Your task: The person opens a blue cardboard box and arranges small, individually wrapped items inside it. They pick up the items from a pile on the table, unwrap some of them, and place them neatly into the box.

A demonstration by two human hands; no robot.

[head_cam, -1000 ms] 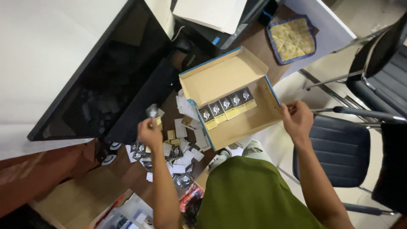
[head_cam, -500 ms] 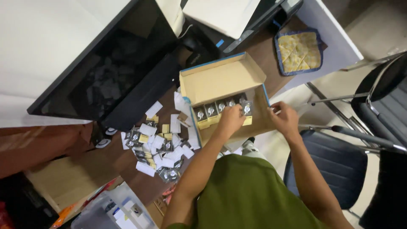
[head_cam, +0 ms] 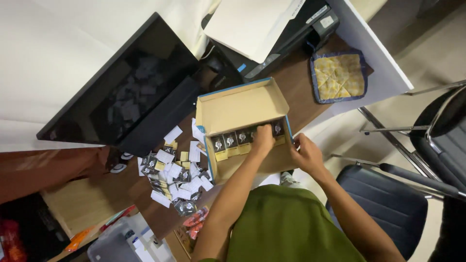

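Cardboard box [head_cam: 233, 109] on brown desk [head_cam: 301, 82] | left hand [head_cam: 262, 140] fingers on sachets [head_cam: 230, 140] | right hand [head_cam: 307, 156] gripping box edge

A brown wooden desk [head_cam: 296, 82] runs from seven o'clock up to one o'clock, backed at eleven o'clock by a plain white wall [head_cam: 58, 43]. A dark, switched-off monitor [head_cam: 121, 92] leans at ten o'clock. A black printer [head_cam: 286, 43] sits at twelve o'clock under a white sheet of paper [head_cam: 252, 24]. A yellow quilted mat with blue trim [head_cam: 339, 77] lies at two o'clock. Pale floor [head_cam: 403, 116] shows at three o'clock, where a dark office chair with chrome arms [head_cam: 388, 194] stands. A clear plastic tub [head_cam: 116, 242] sits at seven o'clock. Light is soft and even
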